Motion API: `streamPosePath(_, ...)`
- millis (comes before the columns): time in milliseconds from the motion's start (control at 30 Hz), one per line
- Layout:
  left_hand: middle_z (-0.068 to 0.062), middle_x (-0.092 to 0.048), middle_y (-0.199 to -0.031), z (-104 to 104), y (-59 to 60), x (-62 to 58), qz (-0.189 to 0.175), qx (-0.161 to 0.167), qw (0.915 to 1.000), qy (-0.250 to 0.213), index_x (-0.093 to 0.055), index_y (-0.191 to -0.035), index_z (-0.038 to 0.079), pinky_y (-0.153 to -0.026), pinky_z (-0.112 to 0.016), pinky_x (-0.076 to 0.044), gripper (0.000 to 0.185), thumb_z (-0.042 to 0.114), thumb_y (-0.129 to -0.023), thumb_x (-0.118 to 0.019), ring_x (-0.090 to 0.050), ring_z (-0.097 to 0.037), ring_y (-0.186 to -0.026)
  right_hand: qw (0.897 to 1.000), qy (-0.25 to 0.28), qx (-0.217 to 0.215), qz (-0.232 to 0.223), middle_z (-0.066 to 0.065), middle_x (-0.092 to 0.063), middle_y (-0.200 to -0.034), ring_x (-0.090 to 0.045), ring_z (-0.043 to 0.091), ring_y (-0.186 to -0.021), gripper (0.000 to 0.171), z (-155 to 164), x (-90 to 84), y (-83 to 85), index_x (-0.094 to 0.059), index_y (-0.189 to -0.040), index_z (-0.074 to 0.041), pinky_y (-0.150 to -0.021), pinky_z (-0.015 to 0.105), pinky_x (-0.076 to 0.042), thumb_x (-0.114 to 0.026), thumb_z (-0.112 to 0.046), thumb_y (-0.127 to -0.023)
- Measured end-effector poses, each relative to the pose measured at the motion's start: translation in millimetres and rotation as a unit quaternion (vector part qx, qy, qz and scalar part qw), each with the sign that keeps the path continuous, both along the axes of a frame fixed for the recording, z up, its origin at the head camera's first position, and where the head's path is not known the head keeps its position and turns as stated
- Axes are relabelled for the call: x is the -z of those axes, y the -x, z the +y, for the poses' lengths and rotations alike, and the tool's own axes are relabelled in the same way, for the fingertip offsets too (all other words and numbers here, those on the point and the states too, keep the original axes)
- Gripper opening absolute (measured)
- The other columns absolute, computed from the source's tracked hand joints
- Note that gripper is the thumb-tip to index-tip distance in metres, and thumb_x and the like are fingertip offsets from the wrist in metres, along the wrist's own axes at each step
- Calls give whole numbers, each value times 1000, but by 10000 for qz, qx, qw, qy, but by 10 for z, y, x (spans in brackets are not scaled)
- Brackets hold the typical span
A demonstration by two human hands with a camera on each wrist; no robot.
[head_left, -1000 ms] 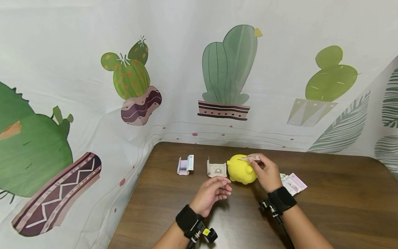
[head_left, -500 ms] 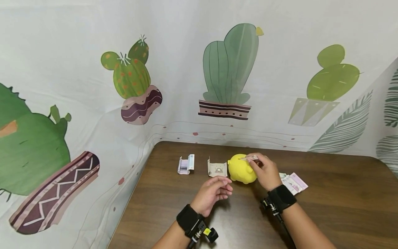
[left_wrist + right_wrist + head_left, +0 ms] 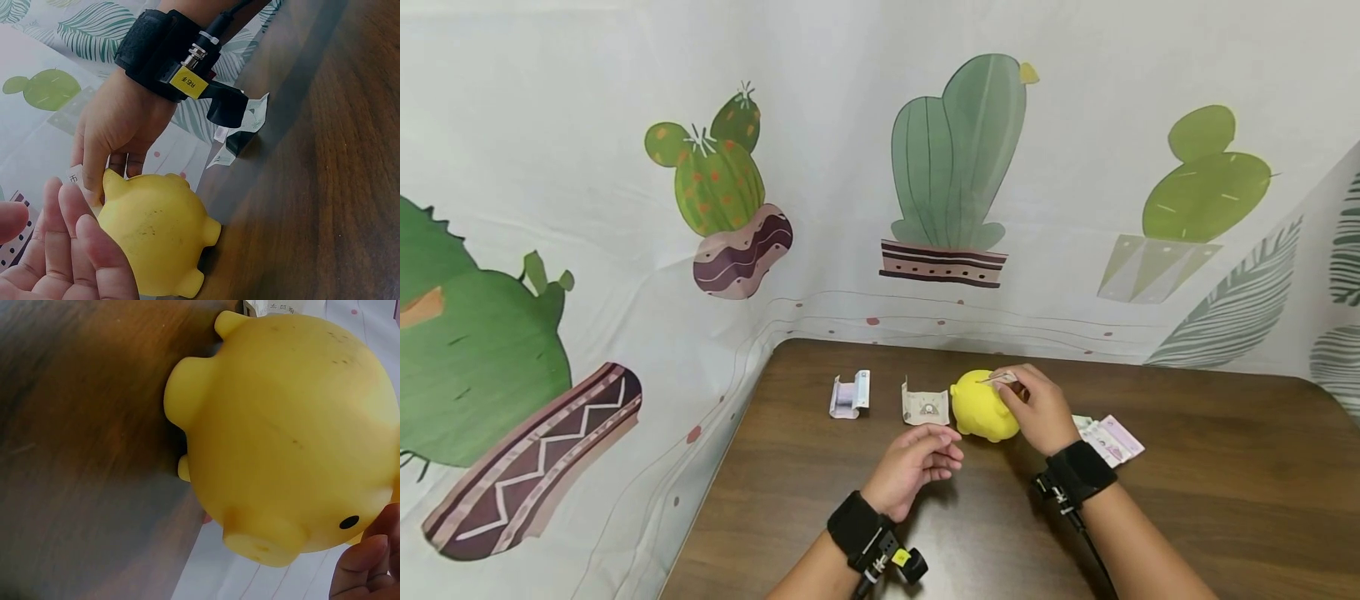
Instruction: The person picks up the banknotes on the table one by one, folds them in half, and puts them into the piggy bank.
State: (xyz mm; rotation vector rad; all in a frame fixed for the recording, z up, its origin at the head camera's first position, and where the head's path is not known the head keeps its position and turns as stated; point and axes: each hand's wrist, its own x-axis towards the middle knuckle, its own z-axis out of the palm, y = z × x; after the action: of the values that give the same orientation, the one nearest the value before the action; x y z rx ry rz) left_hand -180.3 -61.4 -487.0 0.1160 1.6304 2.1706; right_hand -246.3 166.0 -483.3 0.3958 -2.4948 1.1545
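— Where does the yellow piggy bank point(image 3: 983, 407) stand?
— On the brown counter point(image 3: 1187, 492), between a folded note point(image 3: 924, 406) on its left and loose notes point(image 3: 1108, 439) on its right.
— And the right hand point(image 3: 1037, 408)?
— It rests against the bank, its fingers point(image 3: 1011, 390) pinching a small banknote point(image 3: 1000, 379) at the top of the bank.
— The left hand point(image 3: 913, 468)?
— It hovers just in front of the bank, fingers loosely curled and holding nothing. Another folded note point(image 3: 850, 395) lies farther left.

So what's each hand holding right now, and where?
The right hand pinches a folded banknote by its near end atop the yellow piggy bank; the left hand holds nothing.
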Motion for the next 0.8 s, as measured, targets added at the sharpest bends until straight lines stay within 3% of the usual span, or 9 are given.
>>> streamPosePath(200, 3, -69, -89, 3, -4, -7, 5, -6, 10000, -2, -63, -114, -1, -78, -27, -52, 25, 18, -100, -55, -66, -10, -81, 9998, -179, -38, 63, 5, -63, -95, -50, 10, -78, 14, -12, -2, 7, -72, -109, -10, -67, 23, -43, -67, -10, -96)
streamPosePath(433, 3, -69, -88, 5, -11, -22, 10, 12, 10000, 1, -65, -109, 7, -78, -26, -52, 17, 18, -100, -55, -66, -10, -81, 9996, -275, -31, 107, 6, -65, -101, -55, 14, -82, 12, -33, -15, 19, -72, -107, -10, -70, 25, -46, -68, -10, -96)
streamPosePath(800, 3, -69, -89, 18, -6, -3, -6, 19, 10000, 2, -65, -109, 8, -77, -27, -52, 17, 18, -100, -55, -66, -10, -81, 9988, -488, 53, -67, 10, -63, -105, -59, 20, -89, 15, -67, -51, 3, -71, -108, -7, -77, 33, -50, -69, -12, -95)
